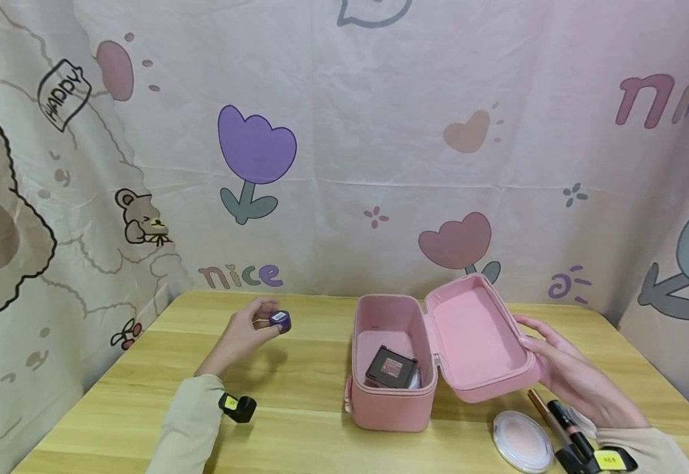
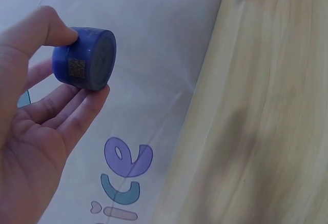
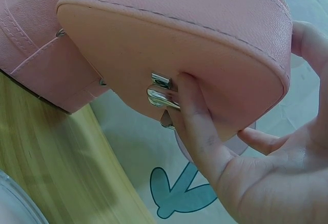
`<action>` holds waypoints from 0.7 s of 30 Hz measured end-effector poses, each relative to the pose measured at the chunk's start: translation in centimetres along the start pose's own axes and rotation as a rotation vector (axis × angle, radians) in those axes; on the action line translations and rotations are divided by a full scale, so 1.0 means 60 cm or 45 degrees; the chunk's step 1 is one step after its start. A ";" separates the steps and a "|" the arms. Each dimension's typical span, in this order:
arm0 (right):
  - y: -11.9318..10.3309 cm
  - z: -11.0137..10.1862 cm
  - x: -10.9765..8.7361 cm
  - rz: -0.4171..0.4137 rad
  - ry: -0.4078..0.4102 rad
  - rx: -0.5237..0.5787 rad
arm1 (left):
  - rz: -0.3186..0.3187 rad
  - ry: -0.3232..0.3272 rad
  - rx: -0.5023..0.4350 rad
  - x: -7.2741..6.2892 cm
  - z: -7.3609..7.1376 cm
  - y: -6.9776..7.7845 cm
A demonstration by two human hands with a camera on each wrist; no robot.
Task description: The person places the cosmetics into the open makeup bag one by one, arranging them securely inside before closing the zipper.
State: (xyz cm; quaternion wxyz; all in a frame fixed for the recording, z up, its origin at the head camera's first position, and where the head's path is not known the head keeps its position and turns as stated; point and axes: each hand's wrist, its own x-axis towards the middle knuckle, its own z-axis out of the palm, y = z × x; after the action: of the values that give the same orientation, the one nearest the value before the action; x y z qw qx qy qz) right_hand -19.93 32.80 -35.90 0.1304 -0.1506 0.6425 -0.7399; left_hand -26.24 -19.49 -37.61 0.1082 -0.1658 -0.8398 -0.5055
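Observation:
My left hand [image 1: 248, 334] holds a small round jar [image 1: 281, 321] above the left side of the table. In the left wrist view the jar [image 2: 77, 60] looks blue, with a square printed code on its side, pinched between thumb and fingertips. Right of it stands a pink cosmetic case [image 1: 388, 409] with its lid [image 1: 486, 336] swung out to the right. My right hand [image 1: 581, 375] grips the lid's far edge. In the right wrist view, fingers lie against the lid's outside near a silver metal handle [image 3: 164, 98]. Inside the case is a dark square compact [image 1: 391, 367].
At the front right of the wooden table [image 1: 297, 415] lie a round clear-lidded powder compact [image 1: 522, 441], a thin brown stick [image 1: 542, 408] and a black tube [image 1: 569, 424], partly under the right forearm. A printed cloth [image 1: 350, 131] hangs behind the table.

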 end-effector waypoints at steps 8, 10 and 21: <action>0.004 -0.005 -0.002 -0.046 -0.133 0.085 | -0.021 0.012 -0.078 -0.003 0.007 0.015; 0.005 -0.005 -0.002 -0.040 -0.131 0.086 | -0.014 0.014 -0.080 -0.003 0.011 0.018; 0.005 -0.006 0.000 -0.051 -0.131 0.086 | 0.071 -0.023 -0.116 0.004 0.033 0.025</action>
State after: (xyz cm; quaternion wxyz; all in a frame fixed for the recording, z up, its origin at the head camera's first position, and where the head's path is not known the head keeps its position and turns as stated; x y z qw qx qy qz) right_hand -20.05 33.09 -36.25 0.1535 -0.1969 0.6064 -0.7549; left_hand -25.88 -17.06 -37.21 0.1068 -0.1984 -0.8121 -0.5383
